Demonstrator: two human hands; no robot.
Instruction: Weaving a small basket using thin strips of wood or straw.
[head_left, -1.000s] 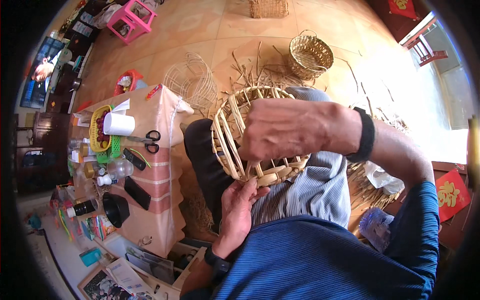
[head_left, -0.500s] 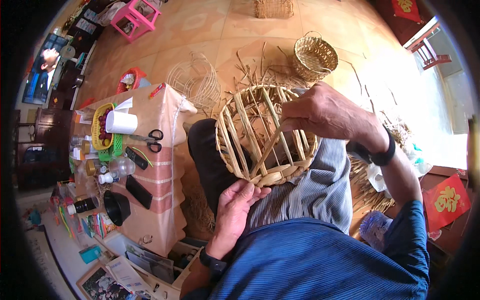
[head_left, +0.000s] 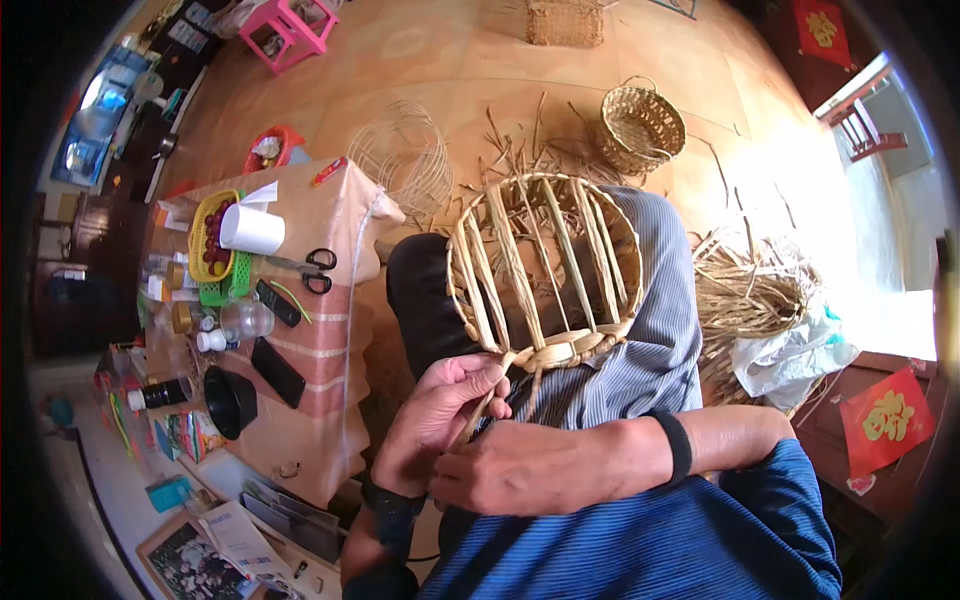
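Observation:
A round straw basket base [head_left: 520, 270] rests on my lap, its rim braided and several dried stalks running across its opening. At the rim's near left, my left hand [head_left: 455, 395] is closed, pinching a flat straw strand [head_left: 478, 415] where it meets the braid. My right hand [head_left: 500, 468] lies just below the left one, fingers curled round the strand's lower end; its fingertips are partly hidden. Another loose strand [head_left: 534, 392] hangs from the braid toward my shirt.
A finished woven basket [head_left: 643, 125] and a coil of thin canes [head_left: 405, 165] stand on the floor ahead. Straw bundles [head_left: 750, 285] and a plastic bag [head_left: 785, 355] lie at right. The cloth-covered table [head_left: 335, 350] at left holds scissors [head_left: 318, 270], a paper roll [head_left: 252, 230] and a black bowl [head_left: 230, 402].
My right hand has come down from above the basket base to below my left hand, drawing the strand toward me. The left hand keeps its pinch near the rim.

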